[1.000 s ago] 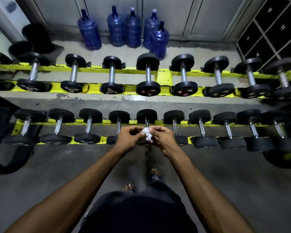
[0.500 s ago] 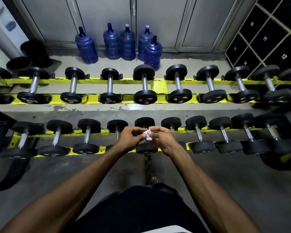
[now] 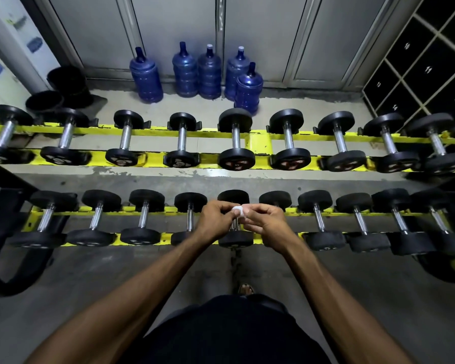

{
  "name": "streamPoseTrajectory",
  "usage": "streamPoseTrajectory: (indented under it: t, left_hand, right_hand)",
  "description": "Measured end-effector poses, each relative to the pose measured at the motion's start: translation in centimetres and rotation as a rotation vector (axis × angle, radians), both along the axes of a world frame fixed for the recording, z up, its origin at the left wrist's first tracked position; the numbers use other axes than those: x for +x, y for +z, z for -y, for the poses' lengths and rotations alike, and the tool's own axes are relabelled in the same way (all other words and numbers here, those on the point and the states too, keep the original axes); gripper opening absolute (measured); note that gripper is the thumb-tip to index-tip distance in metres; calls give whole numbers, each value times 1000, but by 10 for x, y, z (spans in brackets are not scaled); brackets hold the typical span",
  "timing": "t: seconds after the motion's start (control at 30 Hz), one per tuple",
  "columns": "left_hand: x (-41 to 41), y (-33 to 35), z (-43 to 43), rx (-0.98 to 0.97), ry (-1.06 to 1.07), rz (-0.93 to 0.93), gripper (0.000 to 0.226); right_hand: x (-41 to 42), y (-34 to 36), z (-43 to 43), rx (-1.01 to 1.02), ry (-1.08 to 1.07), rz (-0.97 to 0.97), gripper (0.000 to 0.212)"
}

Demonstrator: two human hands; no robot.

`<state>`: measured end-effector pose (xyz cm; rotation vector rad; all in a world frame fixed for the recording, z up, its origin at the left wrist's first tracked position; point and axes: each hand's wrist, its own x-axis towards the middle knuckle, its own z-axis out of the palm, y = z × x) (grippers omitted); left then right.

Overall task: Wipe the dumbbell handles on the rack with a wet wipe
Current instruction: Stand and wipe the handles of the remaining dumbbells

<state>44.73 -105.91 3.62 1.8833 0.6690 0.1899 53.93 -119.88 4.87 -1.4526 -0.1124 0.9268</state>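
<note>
Dim, flat indoor light from overhead. Strong wide-angle bending at the edges; rack (image 3: pixel 258 143) rails bow. Glints on chrome handles (image 3: pixel 235 137). Corners fall dark, lower left murky. Slight softness throughout; arms near the bottom edge smeared.

Dumbbell handles (image 3: pixel 236 139): bright chromed metal, glossy. Dumbbell heads (image 3: pixel 236 158): matt black, rubber-like. Rack (image 3: pixel 258 143): yellow-painted metal, paint scuffed and chipped. Wet wipe (image 3: pixel 238 210): white, soft, crumpled sheet. Floor (image 3: pixel 90 279): grey concrete, rough, patchy. Water jugs (image 3: pixel 209 74): translucent blue plastic, shiny.
</note>
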Motion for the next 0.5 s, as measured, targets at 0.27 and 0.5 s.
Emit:
streamPoseTrajectory:
  t: [0.27,0.5]
  left_hand:
    - [2,20,0,-142,-170,5,24]
    - [-1,18,-1,-238,10,56,17]
  right_hand:
    - [3,0,1,42,-102,-17,8]
    - [3,4,-1,97,-116,-66,8]
